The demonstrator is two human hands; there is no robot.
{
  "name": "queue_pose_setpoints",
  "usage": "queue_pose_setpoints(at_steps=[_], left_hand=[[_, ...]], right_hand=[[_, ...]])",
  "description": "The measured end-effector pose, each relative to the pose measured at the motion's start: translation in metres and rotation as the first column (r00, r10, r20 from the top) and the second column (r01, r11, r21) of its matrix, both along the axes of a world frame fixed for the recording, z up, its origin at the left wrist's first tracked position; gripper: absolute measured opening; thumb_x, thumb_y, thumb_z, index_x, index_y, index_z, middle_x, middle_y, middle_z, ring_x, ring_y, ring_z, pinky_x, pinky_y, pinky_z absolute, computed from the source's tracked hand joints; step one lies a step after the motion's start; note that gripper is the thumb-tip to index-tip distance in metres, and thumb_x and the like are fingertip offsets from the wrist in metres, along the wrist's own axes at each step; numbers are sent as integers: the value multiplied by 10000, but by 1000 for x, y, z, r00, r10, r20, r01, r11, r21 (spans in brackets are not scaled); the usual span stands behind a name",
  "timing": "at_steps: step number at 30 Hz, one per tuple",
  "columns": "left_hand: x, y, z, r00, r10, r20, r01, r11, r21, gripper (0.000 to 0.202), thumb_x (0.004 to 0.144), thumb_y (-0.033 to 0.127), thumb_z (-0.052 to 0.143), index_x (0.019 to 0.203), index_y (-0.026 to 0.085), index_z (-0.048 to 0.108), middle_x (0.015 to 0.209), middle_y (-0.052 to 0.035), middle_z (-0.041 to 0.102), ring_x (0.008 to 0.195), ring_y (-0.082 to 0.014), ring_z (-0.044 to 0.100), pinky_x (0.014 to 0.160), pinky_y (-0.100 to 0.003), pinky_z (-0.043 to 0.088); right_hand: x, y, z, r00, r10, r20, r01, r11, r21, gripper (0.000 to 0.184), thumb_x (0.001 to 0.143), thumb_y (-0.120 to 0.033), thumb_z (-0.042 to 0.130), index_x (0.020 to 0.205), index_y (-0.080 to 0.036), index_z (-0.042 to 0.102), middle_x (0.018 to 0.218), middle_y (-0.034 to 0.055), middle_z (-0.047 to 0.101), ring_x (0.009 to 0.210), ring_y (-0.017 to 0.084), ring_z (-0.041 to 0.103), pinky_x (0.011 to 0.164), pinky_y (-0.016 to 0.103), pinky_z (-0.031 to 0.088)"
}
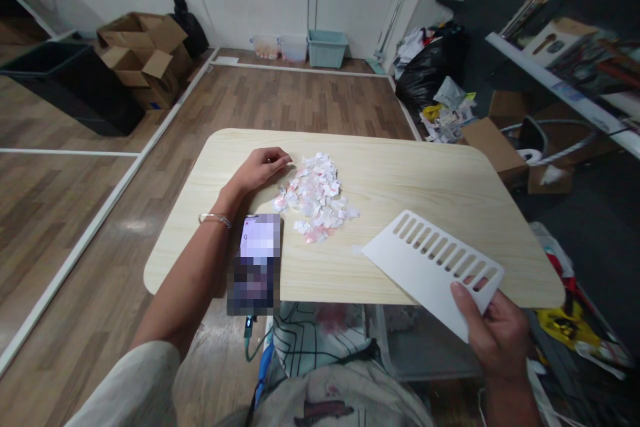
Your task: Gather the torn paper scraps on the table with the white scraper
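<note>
A pile of small white and pink paper scraps (318,197) lies near the middle of a light wooden table (400,167). My left hand (260,169) rests on the table just left of the pile, fingers curled and pointing toward the scraps, nothing visible in them. A bracelet circles that wrist. My right hand (495,333) grips a flat white plastic board with a row of slots (430,263) by its near corner, holding it over the table's front right part. A phone (256,260) with a lit screen lies at the table's front edge beside my left forearm.
Cardboard boxes (145,57) and a black bin (70,83) stand at the back left on the wooden floor. A teal tub (327,48) sits by the far wall. Black rubbish bags (430,70), boxes and a cluttered shelf (575,73) fill the right side.
</note>
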State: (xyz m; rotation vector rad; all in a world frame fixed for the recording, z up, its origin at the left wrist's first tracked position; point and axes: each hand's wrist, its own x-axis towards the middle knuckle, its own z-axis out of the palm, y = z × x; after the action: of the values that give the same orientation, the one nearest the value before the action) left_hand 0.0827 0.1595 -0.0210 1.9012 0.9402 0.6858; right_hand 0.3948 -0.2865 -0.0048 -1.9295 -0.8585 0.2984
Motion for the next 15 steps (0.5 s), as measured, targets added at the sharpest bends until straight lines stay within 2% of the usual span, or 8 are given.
queue_pose_setpoints(at_steps=[2, 4, 8, 12, 15], left_hand=[[0, 0, 0, 1000, -2, -2, 2, 1000, -3, 416, 940, 579, 764, 938, 168, 830, 737, -53, 730, 655, -179, 557, 622, -297, 398], [-1, 1, -1, 1000, -1, -4, 1, 1000, -3, 409, 946, 573, 765, 942, 169, 830, 744, -60, 737, 647, -179, 557, 614, -298, 393], [-1, 0, -1, 1000, 2, -1, -2, 1000, 10, 416, 950, 586, 764, 926, 174, 820, 726, -56, 712, 641, -179, 545, 611, -300, 390], [-1, -1, 0, 1000, -5, 7, 5, 1000, 4, 410, 945, 582, 766, 925, 175, 814, 725, -51, 696, 645, -175, 539, 603, -298, 383], [-1, -2, 1, 1000, -5, 13, 6, 999, -48, 391, 940, 563, 774, 927, 174, 808, 704, -37, 666, 605, -158, 495, 572, -295, 336]], right_hand=[[-2, 2, -4, 998, -48, -34, 49, 998, 48, 427, 915, -636, 929, 900, -212, 880, 863, 99, 886, 726, 283, 824, 655, 344, 670], [-3, 5, -9, 998, -54, -33, 56, 995, 79, 441, 905, -655, 925, 873, -219, 871, 830, 92, 871, 707, 273, 806, 642, 340, 658], [-2, 3, -14, 1000, -23, -12, 24, 998, 51, 436, 920, -655, 912, 833, -234, 842, 782, 71, 835, 680, 259, 774, 628, 333, 635], [0, -12, -2, 991, -133, -30, 133, 991, -10, 409, 909, -635, 932, 891, -236, 844, 863, 74, 857, 802, 289, 807, 753, 356, 673], [5, -35, 8, 965, -251, -71, 247, 968, -52, 403, 848, -601, 988, 963, -229, 884, 958, 99, 903, 901, 346, 845, 805, 389, 704]])
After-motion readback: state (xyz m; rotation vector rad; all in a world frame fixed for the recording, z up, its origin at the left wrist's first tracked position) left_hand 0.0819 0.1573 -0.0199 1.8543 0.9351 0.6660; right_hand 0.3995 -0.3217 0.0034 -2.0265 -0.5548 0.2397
